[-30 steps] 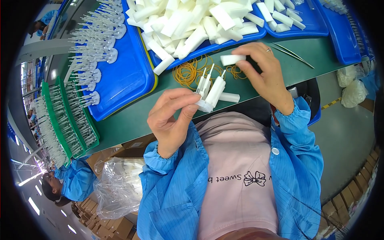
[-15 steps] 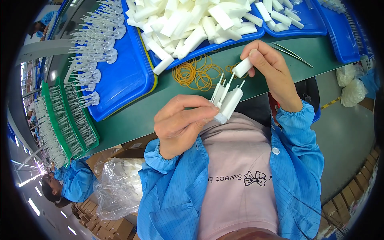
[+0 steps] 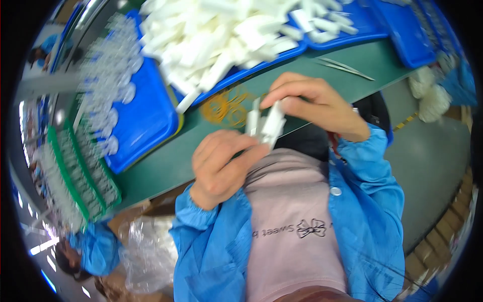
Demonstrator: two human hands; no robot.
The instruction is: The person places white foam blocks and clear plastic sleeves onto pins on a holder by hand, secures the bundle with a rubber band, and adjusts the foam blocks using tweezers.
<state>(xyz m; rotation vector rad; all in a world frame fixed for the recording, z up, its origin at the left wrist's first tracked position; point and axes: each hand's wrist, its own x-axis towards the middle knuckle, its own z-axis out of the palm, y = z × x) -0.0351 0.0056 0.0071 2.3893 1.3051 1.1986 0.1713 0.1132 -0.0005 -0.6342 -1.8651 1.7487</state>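
Note:
My left hand (image 3: pixel 221 163) is closed around the base of a small white pronged plastic part (image 3: pixel 253 121), held over the table's near edge. A white foam block (image 3: pixel 273 119) stands on that part, upright and slightly tilted. My right hand (image 3: pixel 314 103) comes in from the right, thumb and fingers pinched at the block's upper end. Motion smears the picture, so the prongs' tips and the exact fit of the foam cannot be made out.
A blue tray heaped with white foam blocks (image 3: pixel 221 40) lies ahead. Several white pronged parts (image 3: pixel 113 70) line another blue tray (image 3: pixel 146 108). Green racks (image 3: pixel 75 171) stand at left. Yellow rubber bands (image 3: pixel 226 106) and tweezers (image 3: pixel 347 68) lie on the green table (image 3: pixel 146 183).
My right hand has come down and left with the foam block, from above a prong to close against the pronged part. The whole view has shifted and blurred.

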